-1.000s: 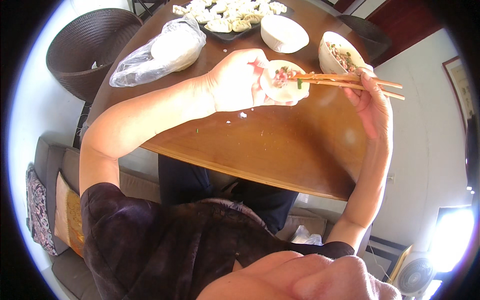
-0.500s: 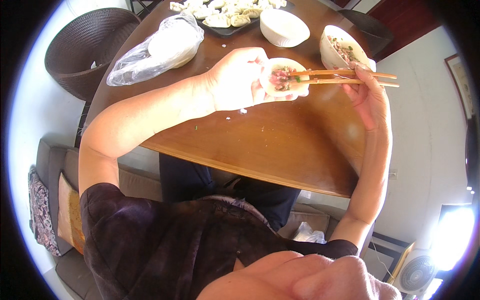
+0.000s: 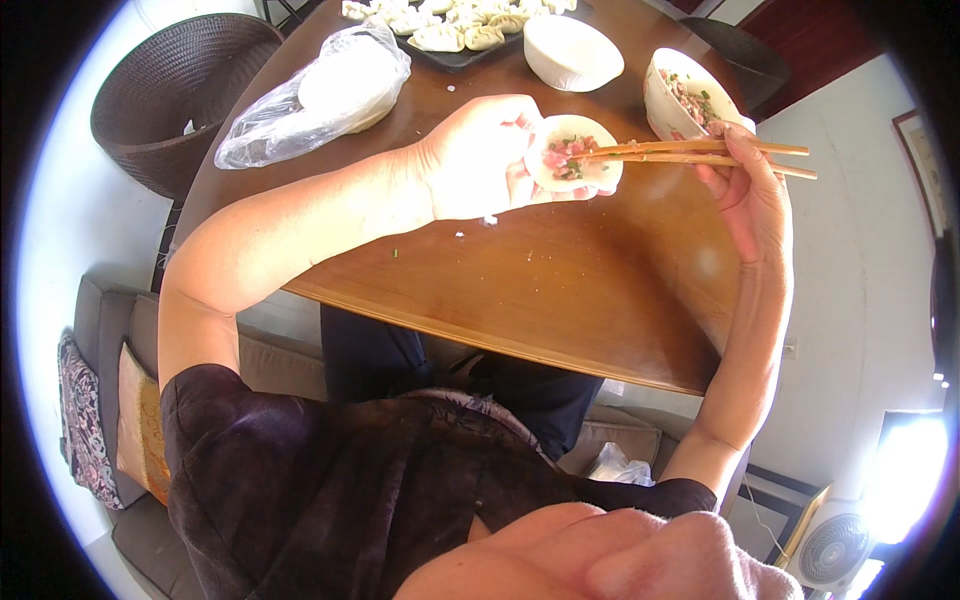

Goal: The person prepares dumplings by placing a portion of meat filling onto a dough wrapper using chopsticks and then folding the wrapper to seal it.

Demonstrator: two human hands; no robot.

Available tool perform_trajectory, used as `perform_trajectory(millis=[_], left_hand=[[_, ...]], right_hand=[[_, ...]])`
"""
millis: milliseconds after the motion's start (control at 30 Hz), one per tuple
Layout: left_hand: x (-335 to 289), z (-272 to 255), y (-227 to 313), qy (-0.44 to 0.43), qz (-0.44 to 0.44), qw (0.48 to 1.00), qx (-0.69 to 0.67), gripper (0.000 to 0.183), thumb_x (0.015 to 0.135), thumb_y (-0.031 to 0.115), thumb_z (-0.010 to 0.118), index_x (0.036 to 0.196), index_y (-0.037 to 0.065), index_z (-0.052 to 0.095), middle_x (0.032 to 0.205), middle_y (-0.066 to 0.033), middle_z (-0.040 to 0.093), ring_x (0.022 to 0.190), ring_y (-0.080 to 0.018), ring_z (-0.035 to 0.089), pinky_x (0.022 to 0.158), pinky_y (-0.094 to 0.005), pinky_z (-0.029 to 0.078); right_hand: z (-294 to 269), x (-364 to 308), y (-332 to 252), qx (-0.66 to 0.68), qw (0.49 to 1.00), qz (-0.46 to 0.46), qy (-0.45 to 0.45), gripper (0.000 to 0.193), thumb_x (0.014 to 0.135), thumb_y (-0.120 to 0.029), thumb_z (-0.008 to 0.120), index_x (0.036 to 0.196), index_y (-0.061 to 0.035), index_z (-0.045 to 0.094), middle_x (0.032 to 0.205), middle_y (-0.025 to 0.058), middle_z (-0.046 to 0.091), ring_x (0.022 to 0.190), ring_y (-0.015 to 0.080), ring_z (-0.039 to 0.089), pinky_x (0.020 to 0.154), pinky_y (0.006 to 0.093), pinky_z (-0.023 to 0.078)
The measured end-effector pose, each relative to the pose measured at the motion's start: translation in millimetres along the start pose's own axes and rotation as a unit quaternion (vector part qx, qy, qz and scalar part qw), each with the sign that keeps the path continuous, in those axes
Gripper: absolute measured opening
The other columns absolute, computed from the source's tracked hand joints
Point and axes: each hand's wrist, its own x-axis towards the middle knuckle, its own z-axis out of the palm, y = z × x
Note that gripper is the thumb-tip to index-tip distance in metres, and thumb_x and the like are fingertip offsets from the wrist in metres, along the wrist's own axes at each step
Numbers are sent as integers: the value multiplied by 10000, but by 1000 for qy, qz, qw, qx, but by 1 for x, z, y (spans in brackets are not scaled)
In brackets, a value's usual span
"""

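My left hand (image 3: pixel 480 160) holds a round white dumpling wrapper (image 3: pixel 601 172) above the table, thumb at its upper edge and fingers beneath. Pinkish minced filling (image 3: pixel 563 158) with green bits lies in the middle of the wrapper. In my right hand (image 3: pixel 748 195) is a pair of wooden chopsticks (image 3: pixel 680 152), their tips on the filling. Just beyond that hand stands a white bowl (image 3: pixel 660 112) of the same minced filling. An off-white bowl (image 3: pixel 570 60) is to its left. At the far edge, a dark tray (image 3: pixel 455 62) carries several folded dumplings (image 3: pixel 440 38).
A clear plastic bag (image 3: pixel 270 130) with something white in it rests at the table's left. Small crumbs dot the brown wooden table (image 3: pixel 520 290). A dark woven chair (image 3: pixel 165 110) stands beyond the left edge, and a fan (image 3: pixel 835 548) is at lower right.
The chopsticks have shifted slightly right with my right hand, and their tips are closer together. The filling now looks more spread on the wrapper. My left hand has barely moved.
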Motion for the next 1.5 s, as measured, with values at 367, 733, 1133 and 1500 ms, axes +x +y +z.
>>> perform_trajectory(millis=[367,733,1133,1500], left_hand=[[2,-1,-3,16,-5,1000,-24,107,879,56,479,864,-29,542,1170,-255,588,1117,-442,581,1070,-471,448],[1,3,0,-29,-6,997,-65,67,877,25,490,836,-26,503,1138,-247,579,1121,-437,573,1079,-478,447],[3,-22,-6,-7,18,1000,-15,48,893,-38,512,874,6,513,897,-108,521,919,-261,600,893,-368,541],[1,6,-2,8,-20,996,-84,40,906,1,513,867,5,508,923,-143,560,951,-264,627,882,-360,561]], right_hand=[[0,-2,-3,-3,1000,-3,-29,264,932,-165,620,1090,44,645,1023,160,677,917,241,691,770,294,599],[-7,-1,-4,-30,999,-15,-21,258,941,-186,617,1101,14,646,1056,136,676,949,221,677,788,302,589],[5,-3,-1,-15,999,-32,5,245,969,-155,581,1142,14,619,968,105,685,888,165,686,747,221,600],[8,-6,4,-37,998,-41,-1,251,964,-156,577,1147,13,608,974,124,687,909,168,682,727,219,598]])
